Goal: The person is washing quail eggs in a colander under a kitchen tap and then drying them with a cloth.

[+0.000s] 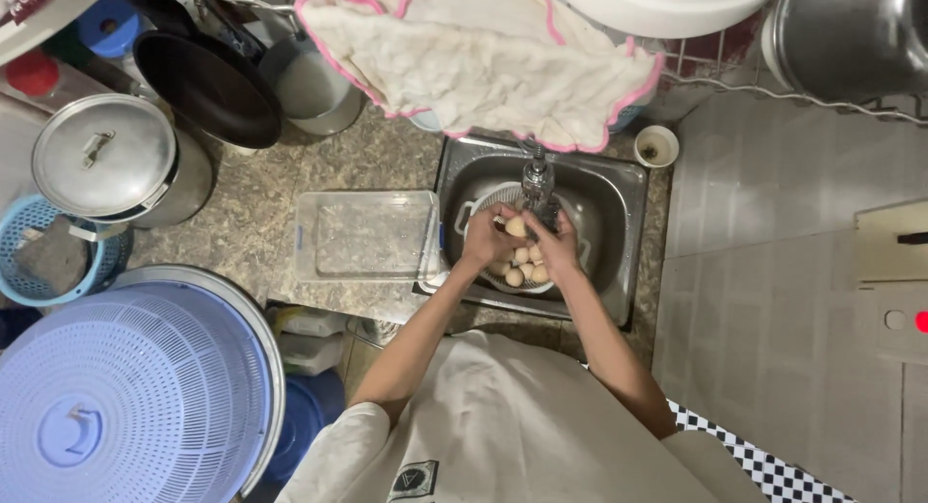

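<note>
Nearest me, my left hand (483, 240) and right hand (556, 240) meet over the white colander (483, 201) of eggs (522, 271) in the steel sink (619, 203), fingers pinching one egg (516, 227) under the tap (537, 179). Left on the desk (251, 223) sits a clear container (365, 234); beyond hangs a pink-edged cloth (483, 58).

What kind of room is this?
Most likely a home kitchen. There is a metal sink with a tap, a lidded pot on the stone counter, and both hands hold an egg under the tap.
</note>
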